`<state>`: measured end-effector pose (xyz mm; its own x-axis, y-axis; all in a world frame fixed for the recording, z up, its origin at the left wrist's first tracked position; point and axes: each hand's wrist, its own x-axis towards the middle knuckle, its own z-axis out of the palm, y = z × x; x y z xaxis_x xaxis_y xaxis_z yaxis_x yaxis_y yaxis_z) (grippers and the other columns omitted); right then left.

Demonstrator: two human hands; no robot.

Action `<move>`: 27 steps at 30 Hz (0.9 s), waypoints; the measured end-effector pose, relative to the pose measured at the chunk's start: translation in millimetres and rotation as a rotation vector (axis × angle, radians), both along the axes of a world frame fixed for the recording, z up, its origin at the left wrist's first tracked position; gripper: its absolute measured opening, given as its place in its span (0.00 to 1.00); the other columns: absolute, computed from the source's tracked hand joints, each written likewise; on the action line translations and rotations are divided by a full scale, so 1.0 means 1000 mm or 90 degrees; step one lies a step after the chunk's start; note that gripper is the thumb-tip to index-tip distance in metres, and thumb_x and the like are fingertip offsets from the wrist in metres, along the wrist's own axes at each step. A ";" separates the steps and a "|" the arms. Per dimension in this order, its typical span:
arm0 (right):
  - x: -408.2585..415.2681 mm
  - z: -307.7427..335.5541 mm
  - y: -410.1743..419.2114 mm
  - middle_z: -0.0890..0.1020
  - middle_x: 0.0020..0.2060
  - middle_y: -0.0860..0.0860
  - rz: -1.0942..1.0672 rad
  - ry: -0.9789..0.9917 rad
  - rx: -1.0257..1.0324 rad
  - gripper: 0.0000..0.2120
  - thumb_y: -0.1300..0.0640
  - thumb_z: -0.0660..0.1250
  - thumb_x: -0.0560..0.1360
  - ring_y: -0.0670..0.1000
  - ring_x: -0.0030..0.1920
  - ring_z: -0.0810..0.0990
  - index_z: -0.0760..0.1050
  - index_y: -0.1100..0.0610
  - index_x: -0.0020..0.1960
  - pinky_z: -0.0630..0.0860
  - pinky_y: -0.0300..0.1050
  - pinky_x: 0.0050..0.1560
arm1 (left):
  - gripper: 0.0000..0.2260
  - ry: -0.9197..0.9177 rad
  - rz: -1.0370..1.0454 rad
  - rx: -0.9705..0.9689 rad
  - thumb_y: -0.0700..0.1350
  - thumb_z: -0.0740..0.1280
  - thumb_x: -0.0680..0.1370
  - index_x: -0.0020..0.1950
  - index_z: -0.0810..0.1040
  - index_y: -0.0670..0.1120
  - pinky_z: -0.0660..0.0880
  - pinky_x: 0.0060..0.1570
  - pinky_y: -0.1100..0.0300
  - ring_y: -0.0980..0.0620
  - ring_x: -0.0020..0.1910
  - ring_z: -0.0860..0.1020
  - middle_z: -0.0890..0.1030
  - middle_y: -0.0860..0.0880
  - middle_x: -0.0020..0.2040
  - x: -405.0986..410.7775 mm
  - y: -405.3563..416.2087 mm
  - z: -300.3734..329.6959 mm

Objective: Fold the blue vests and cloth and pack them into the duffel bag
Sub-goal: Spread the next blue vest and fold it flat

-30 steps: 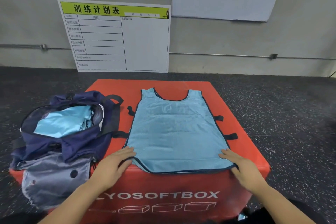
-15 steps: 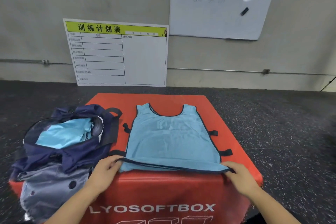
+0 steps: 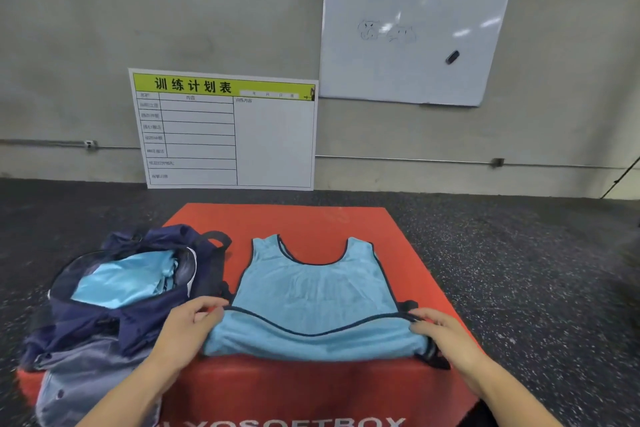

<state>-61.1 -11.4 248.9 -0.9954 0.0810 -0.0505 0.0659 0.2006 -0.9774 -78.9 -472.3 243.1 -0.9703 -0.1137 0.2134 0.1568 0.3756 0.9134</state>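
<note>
Head view looks down on two bare forearms reaching over the near edge of a red padded soft box (image 3: 311, 222) with white lettering on its front face. On its top, the left hand (image 3: 187, 326) pinches the near left corner of a light blue mesh vest with dark piping (image 3: 311, 291), and the right hand (image 3: 446, 333) grasps the near right corner; the hem is turned up and folded back over the vest's lower part. Just left of the vest sits an open navy duffel bag (image 3: 114, 319) with pale blue cloth (image 3: 121, 281) inside. Beyond the box lies dark speckled flooring (image 3: 519, 253), then a grey concrete wall (image 3: 104, 28) with a green-headed planning chart (image 3: 225, 130) leaning on it and a whiteboard (image 3: 412, 35) hung above.
</note>
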 end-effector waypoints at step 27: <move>-0.124 -0.016 0.003 0.82 0.57 0.37 0.112 -0.128 0.180 0.15 0.63 0.74 0.76 0.33 0.59 0.76 0.85 0.48 0.58 0.69 0.32 0.62 | 0.14 -0.243 -0.127 0.023 0.35 0.71 0.77 0.56 0.86 0.52 0.69 0.61 0.66 0.62 0.62 0.77 0.83 0.58 0.59 -0.117 -0.003 -0.034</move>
